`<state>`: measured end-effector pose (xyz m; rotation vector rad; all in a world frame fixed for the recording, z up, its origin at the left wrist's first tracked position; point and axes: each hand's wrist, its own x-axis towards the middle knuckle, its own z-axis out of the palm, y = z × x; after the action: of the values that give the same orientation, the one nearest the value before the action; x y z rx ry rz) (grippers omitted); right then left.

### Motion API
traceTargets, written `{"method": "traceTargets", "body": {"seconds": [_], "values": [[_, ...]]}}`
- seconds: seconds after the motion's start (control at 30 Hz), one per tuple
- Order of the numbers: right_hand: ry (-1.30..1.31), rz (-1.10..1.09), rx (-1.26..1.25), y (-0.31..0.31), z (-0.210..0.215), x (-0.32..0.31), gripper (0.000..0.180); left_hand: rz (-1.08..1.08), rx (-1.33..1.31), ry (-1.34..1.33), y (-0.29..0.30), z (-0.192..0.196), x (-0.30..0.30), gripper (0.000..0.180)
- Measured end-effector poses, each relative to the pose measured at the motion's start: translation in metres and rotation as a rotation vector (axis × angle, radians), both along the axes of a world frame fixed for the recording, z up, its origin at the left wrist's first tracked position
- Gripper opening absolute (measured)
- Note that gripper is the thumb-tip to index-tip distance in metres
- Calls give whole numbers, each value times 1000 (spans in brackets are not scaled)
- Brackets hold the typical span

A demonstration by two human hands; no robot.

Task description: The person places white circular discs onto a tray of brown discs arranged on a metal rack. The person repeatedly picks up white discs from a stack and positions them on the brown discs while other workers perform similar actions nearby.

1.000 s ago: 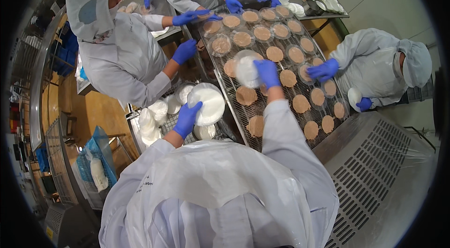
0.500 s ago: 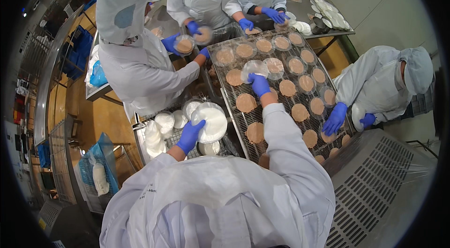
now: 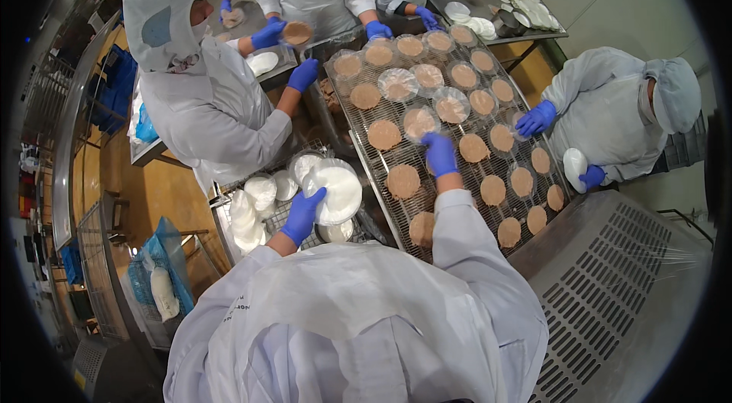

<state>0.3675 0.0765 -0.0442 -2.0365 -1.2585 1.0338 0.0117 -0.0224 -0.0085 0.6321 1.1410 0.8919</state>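
Here, our left hand (image 3: 303,214) grips a stack of white lids (image 3: 335,191). Our right hand (image 3: 440,153) presses a clear lid (image 3: 420,122) just ahead on the wire rack (image 3: 457,174).

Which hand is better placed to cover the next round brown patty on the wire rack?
Probably the right hand: it is already over the metal wire rack, beside an uncovered round brown patty. The left hand is off the rack, holding a stack of white round lids.
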Motion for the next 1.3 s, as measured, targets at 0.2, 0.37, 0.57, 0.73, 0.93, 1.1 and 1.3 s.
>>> {"method": "traceTargets", "body": {"seconds": [0.2,0.37,0.57,0.73,0.93,1.1,1.3], "values": [[-709,176,9,16,-41,59,31,-6,-12,31,5,-9,6,44],[-781,162,401,157,-45,100,31,-103,4,173,20,8,34,45],[-552,32,404,167,-69,75,16,16,13,159,20,8,21,47],[-501,19,482,110,-42,61,12,22,11,106,21,-4,19,48],[38,182,385,7,10,-35,15,-47,74,172,40,4,35,47],[167,282,271,-22,46,-117,19,-70,159,166,49,18,55,43],[72,147,391,-1,25,-16,20,-30,151,135,35,-13,32,45]]}}
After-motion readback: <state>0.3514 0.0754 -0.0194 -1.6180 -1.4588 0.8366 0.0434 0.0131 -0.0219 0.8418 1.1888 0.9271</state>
